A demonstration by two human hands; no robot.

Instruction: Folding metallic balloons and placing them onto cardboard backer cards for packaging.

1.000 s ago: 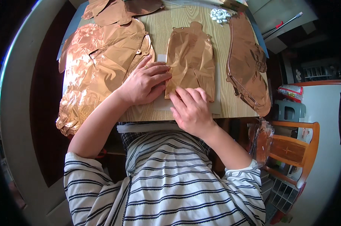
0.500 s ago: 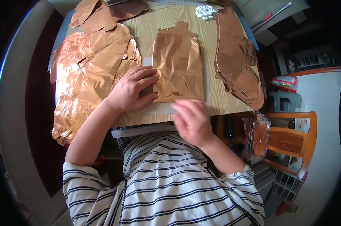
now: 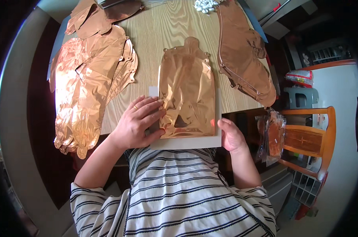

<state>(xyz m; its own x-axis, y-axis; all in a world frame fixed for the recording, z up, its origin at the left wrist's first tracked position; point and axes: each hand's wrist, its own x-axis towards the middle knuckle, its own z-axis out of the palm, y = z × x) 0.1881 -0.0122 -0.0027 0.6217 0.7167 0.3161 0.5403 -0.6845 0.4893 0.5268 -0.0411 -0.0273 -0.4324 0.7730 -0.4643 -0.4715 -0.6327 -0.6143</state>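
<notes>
A flat copper-coloured foil balloon (image 3: 188, 91), with a rounded tab at its far end, lies on a white board (image 3: 187, 143) that juts past the table's near edge. My left hand (image 3: 141, 123) rests on the foil's left margin, its fingers stretched over it and the thumb apart. At the board's near right corner my right hand (image 3: 232, 135) has its thumb along the edge and the other fingers partly hidden beneath, pinching the board. Creases run across the foil, mostly near its lower end.
More foil balloons (image 3: 84, 87) are piled at the table's left, some hanging over the edge. Another stack (image 3: 244, 53) lies along the right side. Behind sits a cluster of small white pieces (image 3: 205, 5). A wooden chair (image 3: 305, 140) stands at right beside the table.
The board and the foil balloon have come toward me, past the table edge. My right hand has moved from the foil's lower edge to the board's right edge; my left moved nearer with it.
</notes>
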